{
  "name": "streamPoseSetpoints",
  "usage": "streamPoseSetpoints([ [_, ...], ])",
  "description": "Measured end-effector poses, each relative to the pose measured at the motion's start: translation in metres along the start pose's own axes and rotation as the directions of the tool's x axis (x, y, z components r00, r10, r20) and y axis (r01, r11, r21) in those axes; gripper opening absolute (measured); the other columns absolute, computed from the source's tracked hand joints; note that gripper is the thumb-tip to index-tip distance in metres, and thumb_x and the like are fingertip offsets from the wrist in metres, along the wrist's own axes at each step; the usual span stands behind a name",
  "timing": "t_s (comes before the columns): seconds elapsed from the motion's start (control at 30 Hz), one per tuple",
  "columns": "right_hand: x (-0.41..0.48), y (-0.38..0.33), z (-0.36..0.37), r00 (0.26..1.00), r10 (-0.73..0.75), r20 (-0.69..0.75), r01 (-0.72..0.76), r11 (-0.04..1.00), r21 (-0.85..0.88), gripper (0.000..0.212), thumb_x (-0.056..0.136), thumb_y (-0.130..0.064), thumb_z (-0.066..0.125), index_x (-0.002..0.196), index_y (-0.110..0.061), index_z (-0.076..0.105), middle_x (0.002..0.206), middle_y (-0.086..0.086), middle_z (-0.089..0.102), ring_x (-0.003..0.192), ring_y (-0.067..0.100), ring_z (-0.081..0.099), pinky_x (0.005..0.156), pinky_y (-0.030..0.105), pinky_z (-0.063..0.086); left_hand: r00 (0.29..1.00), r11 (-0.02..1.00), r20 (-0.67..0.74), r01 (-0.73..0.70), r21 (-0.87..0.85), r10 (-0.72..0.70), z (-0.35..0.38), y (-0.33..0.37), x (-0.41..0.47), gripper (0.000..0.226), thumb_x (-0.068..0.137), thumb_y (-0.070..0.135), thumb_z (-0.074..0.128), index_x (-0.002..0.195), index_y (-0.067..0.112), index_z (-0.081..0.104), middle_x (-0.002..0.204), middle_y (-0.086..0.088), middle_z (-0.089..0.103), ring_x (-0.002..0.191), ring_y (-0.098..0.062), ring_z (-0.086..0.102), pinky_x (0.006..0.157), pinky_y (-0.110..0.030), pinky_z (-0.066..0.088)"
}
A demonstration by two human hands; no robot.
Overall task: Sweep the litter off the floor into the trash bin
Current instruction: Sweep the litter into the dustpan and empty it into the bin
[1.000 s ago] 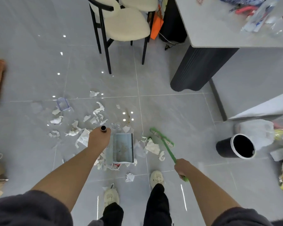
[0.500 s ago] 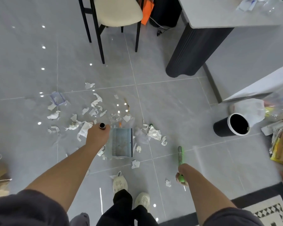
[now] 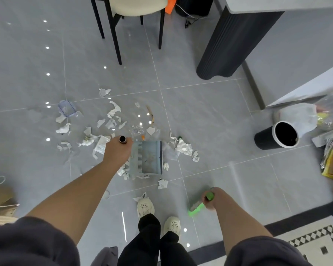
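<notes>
Head view: the floor (image 3: pixel 210 116) carries the trash bin (image 3: pixel 265 138) at 3 o'clock, well apart from the central dustpan (image 3: pixel 149 160). Litter (image 3: pixel 114 111) surrounds the dustpan, mostly at 10 o'clock. The left grip (image 3: pixel 116 152) clasps the dustpan handle (image 3: pixel 122 139). The right grip (image 3: pixel 212 198) clasps the green broom (image 3: pixel 210 196).

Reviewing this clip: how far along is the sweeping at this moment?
Done: almost nothing; the dustpan shows only faint specks. In hand: the left hand grips the dustpan's handle, pan on the floor amid the mess; the right hand grips the green broom. Left: nearly everything; paper scraps lie scattered around the pan, and the trash bin interior looks dark, contents unclear.
</notes>
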State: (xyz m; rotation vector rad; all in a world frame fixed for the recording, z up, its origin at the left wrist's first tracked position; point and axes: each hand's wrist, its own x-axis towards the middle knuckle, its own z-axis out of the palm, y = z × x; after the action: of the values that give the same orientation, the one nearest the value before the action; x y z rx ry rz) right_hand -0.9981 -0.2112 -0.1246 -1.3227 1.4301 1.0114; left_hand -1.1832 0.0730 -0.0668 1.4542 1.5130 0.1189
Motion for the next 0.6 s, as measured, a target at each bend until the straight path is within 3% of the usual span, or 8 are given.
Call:
streamPoseSetpoints([
  [0.07,-0.004,-0.006,0.004,1.000,-0.026,0.000,0.026,0.999,0.045,0.009,0.086,-0.008,0.061,0.090,-0.011,0.053,0.075,0.013,0.047,0.035,0.022,0.047,0.029,0.024,0.043,1.000,1.000,0.000,-0.006,0.003,0.006,0.000,-0.002,0.001,0.044,0.079,0.037,0.049,0.079,-0.006,0.062,0.078,-0.028,0.067,0.076,-0.041,0.067,0.077,-0.059,0.058],
  [0.2,-0.022,-0.016,0.013,0.996,-0.036,0.080,0.028,0.995,0.096,0.018,0.089,-0.006,0.047,0.072,-0.006,0.043,0.049,0.005,0.049,0.020,0.013,0.037,0.027,0.014,0.035,1.000,1.000,-0.002,-0.013,0.012,0.013,0.000,0.000,0.002,0.043,0.080,0.035,0.050,0.083,-0.005,0.063,0.084,-0.029,0.068,0.077,-0.042,0.067,0.078,-0.059,0.058],
  [0.3,-0.030,-0.026,0.017,0.988,-0.055,0.145,0.056,0.998,-0.008,0.010,0.090,-0.003,0.037,0.087,-0.002,0.047,0.048,0.006,0.044,0.020,0.014,0.036,0.025,0.013,0.033,1.000,0.999,0.001,-0.012,0.031,0.012,0.002,0.003,0.003,0.042,0.080,0.035,0.049,0.082,-0.004,0.064,0.083,-0.028,0.069,0.082,-0.044,0.069,0.076,-0.058,0.059],
  [0.4,-0.031,-0.033,0.022,0.978,-0.079,0.192,0.097,0.991,-0.087,0.026,0.090,0.001,0.029,0.111,0.003,0.043,0.056,0.005,0.037,0.020,0.015,0.035,0.025,0.014,0.032,1.000,0.999,-0.001,0.003,0.038,-0.003,0.003,0.005,0.003,0.040,0.082,0.034,0.049,0.082,-0.002,0.065,0.082,-0.026,0.069,0.084,-0.044,0.069,0.075,-0.057,0.059],
  [0.6,-0.046,-0.046,0.031,0.956,-0.105,0.275,0.160,0.969,-0.187,0.027,0.092,0.001,0.025,0.115,0.001,0.039,0.048,0.005,0.035,0.022,0.013,0.033,0.025,0.013,0.031,0.998,0.999,-0.044,0.034,0.032,-0.032,0.006,0.007,0.002,0.041,0.083,0.036,0.048,0.080,-0.001,0.065,0.080,-0.024,0.070,0.081,-0.042,0.070,0.076,-0.055,0.059],
])
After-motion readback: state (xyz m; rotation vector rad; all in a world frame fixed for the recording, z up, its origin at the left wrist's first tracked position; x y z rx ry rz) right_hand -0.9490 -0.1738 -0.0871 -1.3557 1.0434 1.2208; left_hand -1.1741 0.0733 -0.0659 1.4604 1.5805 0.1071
